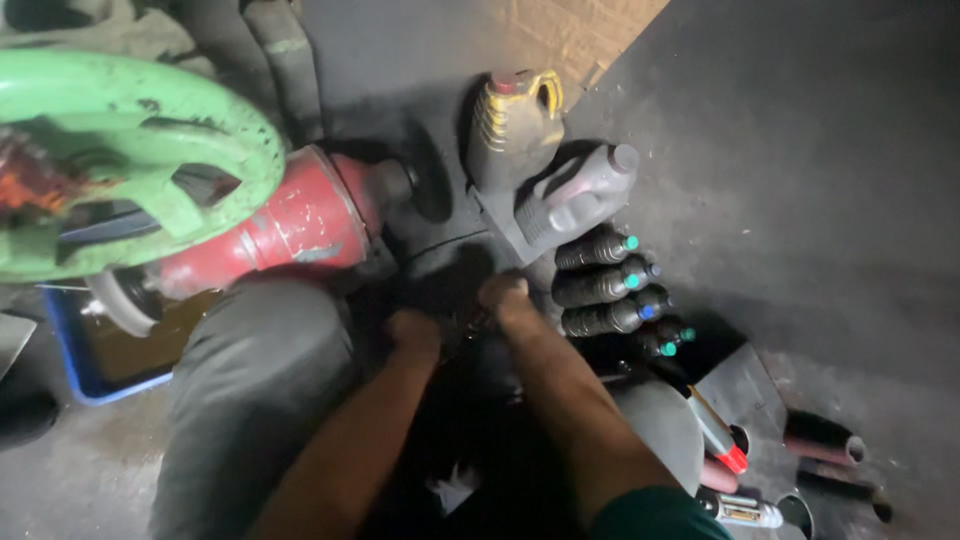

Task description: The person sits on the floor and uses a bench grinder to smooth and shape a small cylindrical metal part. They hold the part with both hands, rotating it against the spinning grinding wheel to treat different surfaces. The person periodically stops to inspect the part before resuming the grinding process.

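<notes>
Reaching down between the knees, both hands work in a dark gap below a red valve body. Left hand is curled, fingers tucked under and out of sight; whether they pinch anything cannot be told. Right hand is likewise bent at the knuckles, fingertips hidden in shadow, just beside a row of dark grease-coated cylinders. What either hand touches is too dark to make out.

Counts: four stacked cylinders with coloured end caps, three greenish, one blue. One green handwheel at upper left, joined to the red body. One yellow-topped dark container standing above a grey moulded handle.

Edges and room: handwheel and red body crowd the left side; cylinders hem the right hand closely. A blue tray sits by the left knee. A red-tipped marker and short pipe pieces lie on the grimy floor lower right; upper right is open.
</notes>
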